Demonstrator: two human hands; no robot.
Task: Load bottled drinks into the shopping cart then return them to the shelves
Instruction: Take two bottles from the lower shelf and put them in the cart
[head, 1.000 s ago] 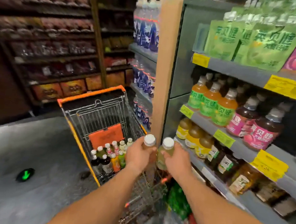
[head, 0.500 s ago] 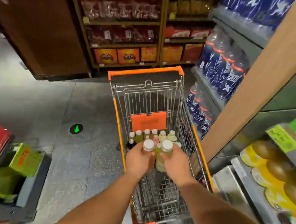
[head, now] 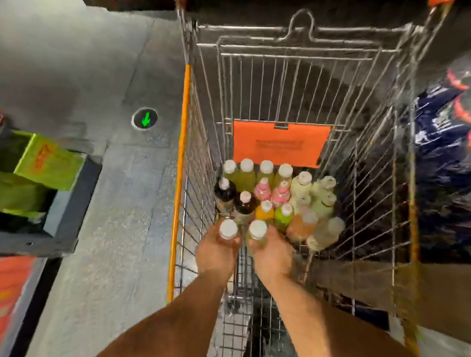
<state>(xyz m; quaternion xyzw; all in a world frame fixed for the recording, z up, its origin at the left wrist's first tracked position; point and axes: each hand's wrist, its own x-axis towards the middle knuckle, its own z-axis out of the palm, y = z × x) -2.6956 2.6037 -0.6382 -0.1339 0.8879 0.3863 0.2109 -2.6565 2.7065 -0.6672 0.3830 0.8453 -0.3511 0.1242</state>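
Inside the shopping cart (head: 179,174), just on the near side of the standing bottles (head: 272,192), the left hand (head: 215,253) grips a white-capped bottle (head: 228,229) upright, and the right hand (head: 272,254) grips a yellowish bottle (head: 257,231) beside it.

One head-worn wide-angle camera is looking steeply down from above into the shopping cart (head: 298,104), facing forward along its length. It is sitting close over both forearms, which are reaching in from the bottom edge. The floor (head: 103,66) is showing at left, blurred shelving at right.
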